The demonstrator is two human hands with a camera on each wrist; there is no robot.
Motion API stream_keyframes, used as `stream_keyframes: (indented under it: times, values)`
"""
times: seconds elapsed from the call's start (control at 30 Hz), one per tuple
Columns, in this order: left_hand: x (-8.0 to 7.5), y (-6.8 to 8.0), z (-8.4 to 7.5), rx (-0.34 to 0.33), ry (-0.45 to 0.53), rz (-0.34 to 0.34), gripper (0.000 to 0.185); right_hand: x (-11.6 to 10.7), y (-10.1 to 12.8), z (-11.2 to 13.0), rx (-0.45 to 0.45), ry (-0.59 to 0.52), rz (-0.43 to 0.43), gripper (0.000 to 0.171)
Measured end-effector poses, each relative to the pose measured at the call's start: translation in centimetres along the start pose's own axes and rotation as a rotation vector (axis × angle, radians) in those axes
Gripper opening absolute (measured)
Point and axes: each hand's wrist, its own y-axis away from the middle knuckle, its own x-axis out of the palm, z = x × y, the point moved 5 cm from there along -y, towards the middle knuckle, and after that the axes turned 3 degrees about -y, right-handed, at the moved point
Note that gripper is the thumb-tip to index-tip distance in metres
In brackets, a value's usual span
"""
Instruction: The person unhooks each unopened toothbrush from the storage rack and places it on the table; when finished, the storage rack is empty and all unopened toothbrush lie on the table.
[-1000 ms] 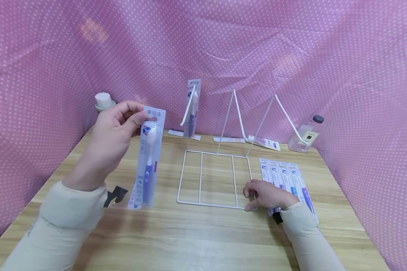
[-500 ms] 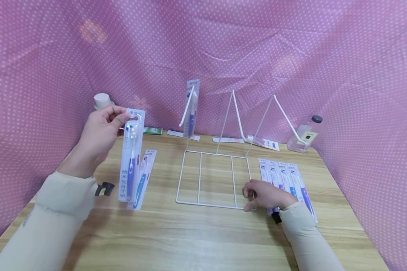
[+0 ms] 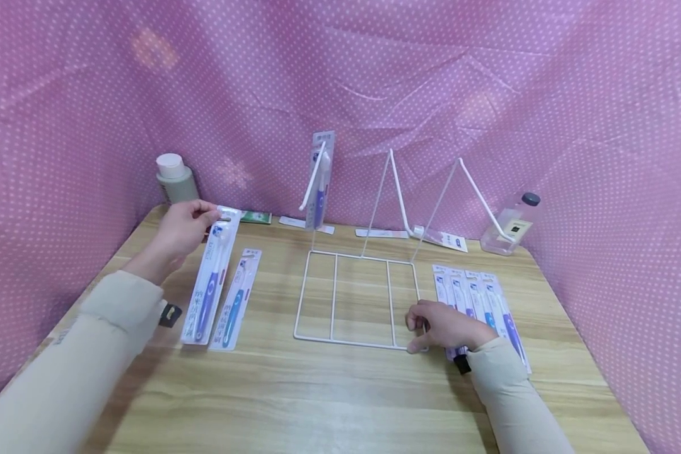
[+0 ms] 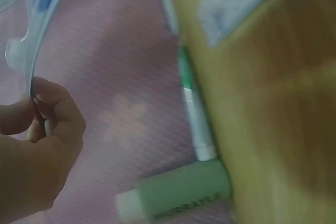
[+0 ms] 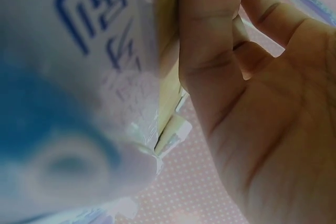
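Note:
In the head view my left hand pinches the top of a packaged purple toothbrush, its pack slanting down toward the table. The left wrist view has the pack's edge between thumb and fingers. Beside it on the table lies a packaged teal toothbrush. A white wire rack stands in the middle, one packaged toothbrush hanging on its left arm. My right hand grips the rack's front right corner, fingers curled. Several packaged toothbrushes lie in a row under and beyond that hand.
Along the back edge stand a green-grey bottle at left and a clear bottle with a black cap at right. Flat between them lie a green box and a toothpaste tube. A pink dotted curtain encloses the table.
My left hand has carried the purple toothbrush pack left and lowered it beside the teal one, which has come into full view. The right hand and rack have stayed in place.

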Motion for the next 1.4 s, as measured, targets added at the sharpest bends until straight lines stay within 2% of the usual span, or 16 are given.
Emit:
stream_keyframes:
  times: [0.2,0.3,0.6,0.8,0.97,1.1,1.23,1.4]
  values:
    - [1.1,-1.5,2.6,-0.035,-0.05,0.095,0.041,-0.1,0.1,0.2,0.009,-0.008,0.005,0.034]
    - [1.5,-2.1,3.7,-0.053,-0.056,0.106,0.04,-0.1,0.1,0.3,0.015,-0.014,0.009,0.034]
    - [3.1,-3.7,6.1,-0.19,0.101,0.186,0.039,-0.2,0.1,0.1,0.009,-0.014,0.0,0.034]
    - [3.6,-4.1,7.6,-0.304,0.134,0.196,0.033,-0.1,0.0,0.1,0.014,-0.02,0.006,0.035]
    - [3.6,-4.4,8.7,-0.338,0.074,0.182,0.038,-0.2,-0.1,0.1,0.027,-0.013,0.006,0.035]
    - [3.7,-4.6,9.3,-0.36,0.067,0.178,0.038,-0.2,-0.1,0.1,0.03,-0.019,0.006,0.035]
    - [3.9,-4.8,9.7,-0.354,0.063,0.192,0.039,-0.2,-0.1,0.0,0.028,-0.028,0.002,0.035]
    - [4.0,-4.7,10.0,-0.337,-0.016,0.193,0.04,-0.2,-0.1,0.0,0.028,-0.027,0.002,0.035]
